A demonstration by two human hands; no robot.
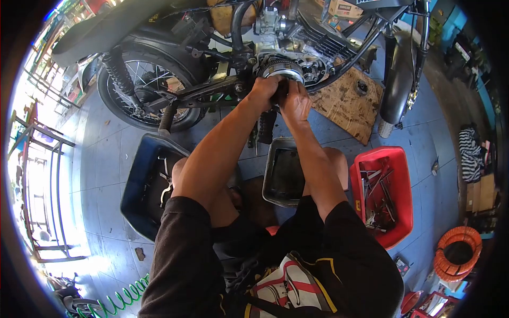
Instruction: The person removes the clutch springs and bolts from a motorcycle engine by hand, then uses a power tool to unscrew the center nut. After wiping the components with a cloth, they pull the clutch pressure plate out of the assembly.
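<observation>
A motorcycle engine (318, 45) stands open on its side in front of me, with gears and castings showing. At its lower left sits a round metal clutch basket (283, 69) with a toothed ring behind it. My left hand (263, 91) closes on the basket's left lower edge, fingers curled. Beside it, my right hand (296, 100) grips the lower right edge with bent fingers. Something dark lies between the two hands, too shadowed to name. The fingertips are partly hidden behind the hands.
A red bin of tools (405, 212) stands right of my legs, a dark blue bin (127, 196) left. Between my knees is a black tray (283, 199). Stained cardboard (347, 108) lies under the engine. An orange coil (477, 249) and green hose (119, 301) are on the floor.
</observation>
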